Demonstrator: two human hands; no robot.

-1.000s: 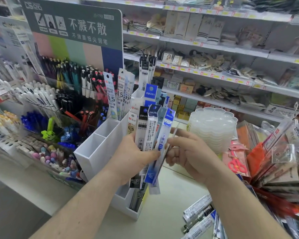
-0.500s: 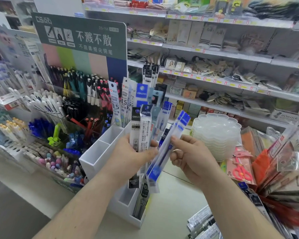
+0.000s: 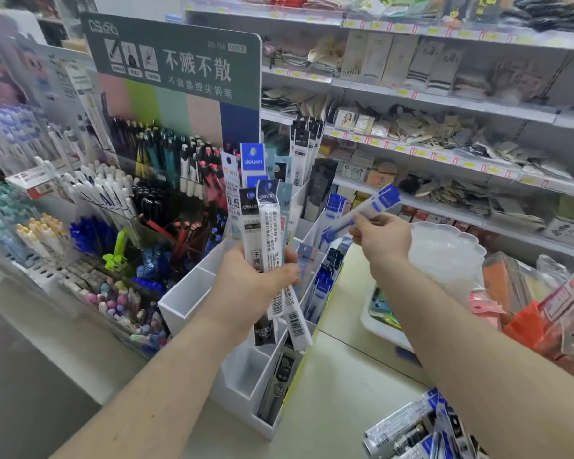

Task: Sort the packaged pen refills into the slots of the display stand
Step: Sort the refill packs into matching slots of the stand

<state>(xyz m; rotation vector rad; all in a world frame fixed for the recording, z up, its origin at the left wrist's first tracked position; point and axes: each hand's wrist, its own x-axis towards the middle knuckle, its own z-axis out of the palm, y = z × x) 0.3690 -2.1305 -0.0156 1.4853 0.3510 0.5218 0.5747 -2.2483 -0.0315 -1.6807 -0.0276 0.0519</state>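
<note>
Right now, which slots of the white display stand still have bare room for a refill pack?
Free: the two left-front slots beside the left hand, and the near slot under its bundle of refill packs. Crowded: the back slots and the blue packs below the right hand.

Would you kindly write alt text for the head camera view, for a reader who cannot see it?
In a stationery shop, a person's left hand grips a bunch of white and black packaged pen refills above a white compartmented plastic display stand, while the right hand pinches a single blue-labelled refill pack held tilted over the stand's far slots.
</note>
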